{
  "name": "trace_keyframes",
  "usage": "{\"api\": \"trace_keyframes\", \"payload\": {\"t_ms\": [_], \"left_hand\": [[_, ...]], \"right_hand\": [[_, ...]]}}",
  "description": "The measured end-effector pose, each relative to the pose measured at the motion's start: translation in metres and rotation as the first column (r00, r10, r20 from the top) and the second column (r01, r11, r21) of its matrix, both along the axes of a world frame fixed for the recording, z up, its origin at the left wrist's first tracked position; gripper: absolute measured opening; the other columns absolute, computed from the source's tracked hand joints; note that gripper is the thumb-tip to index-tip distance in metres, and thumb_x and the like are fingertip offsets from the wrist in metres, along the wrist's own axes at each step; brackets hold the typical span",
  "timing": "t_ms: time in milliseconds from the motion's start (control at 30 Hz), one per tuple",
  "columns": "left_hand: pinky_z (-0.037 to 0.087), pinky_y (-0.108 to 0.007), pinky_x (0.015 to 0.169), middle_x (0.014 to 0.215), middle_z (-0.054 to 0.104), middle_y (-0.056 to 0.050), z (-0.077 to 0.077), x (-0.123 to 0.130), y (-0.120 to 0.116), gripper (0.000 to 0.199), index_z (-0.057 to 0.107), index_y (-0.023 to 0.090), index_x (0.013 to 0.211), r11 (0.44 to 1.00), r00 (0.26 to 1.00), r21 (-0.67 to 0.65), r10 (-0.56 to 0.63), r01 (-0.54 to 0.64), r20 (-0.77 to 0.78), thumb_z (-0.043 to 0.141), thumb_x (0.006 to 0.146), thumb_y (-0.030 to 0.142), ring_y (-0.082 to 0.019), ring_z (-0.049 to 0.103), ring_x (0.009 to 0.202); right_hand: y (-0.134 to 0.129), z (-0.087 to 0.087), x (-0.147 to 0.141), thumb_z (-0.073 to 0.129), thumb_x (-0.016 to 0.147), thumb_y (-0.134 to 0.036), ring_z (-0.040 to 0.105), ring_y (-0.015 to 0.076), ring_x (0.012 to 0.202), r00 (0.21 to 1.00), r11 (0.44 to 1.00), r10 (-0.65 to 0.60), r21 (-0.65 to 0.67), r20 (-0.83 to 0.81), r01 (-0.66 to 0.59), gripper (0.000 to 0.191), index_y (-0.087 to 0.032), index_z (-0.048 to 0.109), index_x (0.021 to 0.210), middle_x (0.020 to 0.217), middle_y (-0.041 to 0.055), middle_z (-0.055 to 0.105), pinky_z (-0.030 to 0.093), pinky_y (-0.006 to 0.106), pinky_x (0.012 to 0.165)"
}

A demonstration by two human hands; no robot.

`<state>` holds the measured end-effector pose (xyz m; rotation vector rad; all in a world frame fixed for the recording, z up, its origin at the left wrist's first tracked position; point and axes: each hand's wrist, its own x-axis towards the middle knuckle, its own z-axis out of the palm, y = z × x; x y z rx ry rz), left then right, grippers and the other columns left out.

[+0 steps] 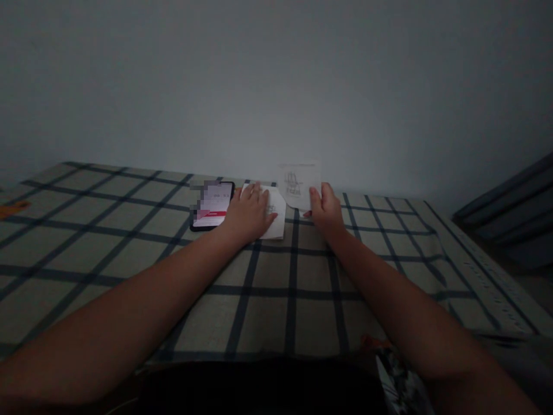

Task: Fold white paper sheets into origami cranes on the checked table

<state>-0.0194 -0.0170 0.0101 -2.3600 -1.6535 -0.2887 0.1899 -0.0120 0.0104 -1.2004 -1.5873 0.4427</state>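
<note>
My left hand (pixel 251 211) lies spread on a small white stack of paper (pixel 279 226), palm down, covering much of it. Part of a dark drawing shows between the fingers and thumb. My right hand (pixel 326 208) pinches a white sheet of paper (pixel 299 184) by its right edge, thumb in front. The sheet is raised and faces me, with a sketch in dark lines on it. Its lower left corner comes close to the stack; whether the two are joined I cannot tell. Beside my left hand lies a phone (pixel 218 206) with its screen lit.
A checked cloth (pixel 276 311) covers the surface under the papers. A pale wall (pixel 276 86) rises right behind it. Orange patches show at the far left (pixel 15 208) and near the front edge. Dark folded fabric (pixel 514 213) stands at the right.
</note>
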Motion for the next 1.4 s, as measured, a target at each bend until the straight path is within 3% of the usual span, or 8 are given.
{"api": "trace_keyframes", "payload": {"t_ms": [167,400,600,733,933,1100,1267,1400], "left_hand": [[0.021,-0.047,0.120,0.158,0.038,-0.019,-0.007,0.008,-0.004,0.075,0.042,0.011,0.150,0.968,0.976,-0.127,-0.214,0.217,0.039,0.028,0.098,0.063,-0.033,0.031,0.148],[0.018,-0.054,0.120,0.165,0.020,-0.018,-0.018,0.006,0.005,0.084,0.028,0.013,0.157,0.956,0.986,-0.243,-0.153,0.166,0.072,0.025,0.095,0.069,-0.035,0.016,0.153],[0.020,-0.055,0.120,0.165,0.020,-0.018,-0.013,0.007,0.007,0.084,0.028,0.012,0.157,0.953,0.989,-0.267,-0.128,0.143,0.073,0.025,0.095,0.069,-0.035,0.016,0.153],[0.020,-0.057,0.119,0.164,0.021,-0.020,-0.016,0.003,0.013,0.086,0.029,0.012,0.157,0.963,0.992,-0.247,-0.093,0.112,0.088,0.024,0.095,0.070,-0.038,0.016,0.152],[0.023,-0.055,0.118,0.162,0.028,-0.023,-0.014,-0.001,0.017,0.082,0.036,0.010,0.153,0.971,0.984,-0.186,-0.131,0.152,0.119,0.029,0.096,0.067,-0.037,0.023,0.151],[0.024,-0.049,0.118,0.155,0.042,-0.020,-0.007,-0.003,0.009,0.076,0.044,0.011,0.149,0.945,0.953,-0.138,-0.282,0.296,0.114,0.033,0.096,0.065,-0.034,0.036,0.145],[0.016,-0.058,0.119,0.164,0.023,-0.020,-0.014,-0.005,0.008,0.087,0.030,0.012,0.156,0.926,0.956,-0.243,-0.264,0.289,0.130,0.033,0.092,0.071,-0.036,0.019,0.152],[0.014,-0.059,0.119,0.163,0.021,-0.022,-0.014,-0.003,0.011,0.084,0.030,0.010,0.156,0.921,0.950,-0.254,-0.258,0.296,0.175,0.034,0.094,0.068,-0.036,0.017,0.152]], "right_hand": [[-0.002,0.001,-0.001,0.037,0.098,-0.053,0.060,0.0150,0.062,1.000,1.000,0.021,-0.001,0.021,-0.021,0.033,-0.023,0.049,0.103,0.089,0.0068,0.061,0.050,0.027,0.047],[0.001,0.000,-0.001,0.038,0.098,-0.055,0.060,0.0170,0.072,0.990,0.996,-0.079,0.039,-0.121,0.084,0.034,-0.023,0.049,0.101,0.087,0.0064,0.060,0.052,0.025,0.050],[0.003,-0.001,-0.003,0.039,0.097,-0.054,0.061,0.0154,0.069,0.959,0.983,-0.165,0.042,-0.231,0.180,0.035,-0.021,0.049,0.102,0.091,0.0074,0.061,0.048,0.023,0.046],[0.004,0.004,0.005,0.032,0.099,-0.060,0.064,0.0144,0.067,0.936,0.972,-0.139,0.138,-0.322,0.192,0.043,-0.021,0.046,0.113,0.094,0.0068,0.063,0.046,0.022,0.045],[0.006,0.003,0.012,0.032,0.099,-0.063,0.065,0.0163,0.072,0.977,0.958,-0.154,0.217,-0.150,0.185,0.047,-0.021,0.050,0.112,0.087,0.0061,0.063,0.048,0.025,0.054],[0.007,0.000,0.010,0.036,0.100,-0.058,0.062,0.0163,0.067,0.989,0.963,-0.150,0.224,-0.014,0.150,0.039,-0.022,0.052,0.099,0.077,0.0038,0.062,0.046,0.027,0.057],[0.007,0.000,0.011,0.040,0.100,-0.052,0.065,0.0200,0.076,0.996,0.972,-0.078,0.227,0.048,0.065,0.035,-0.021,0.054,0.106,0.084,0.0064,0.066,0.050,0.032,0.064],[0.002,0.001,0.010,0.040,0.101,-0.046,0.066,0.0210,0.077,0.982,0.975,-0.023,0.221,0.189,-0.019,0.032,-0.022,0.055,0.116,0.088,0.0062,0.068,0.049,0.033,0.067]]}}
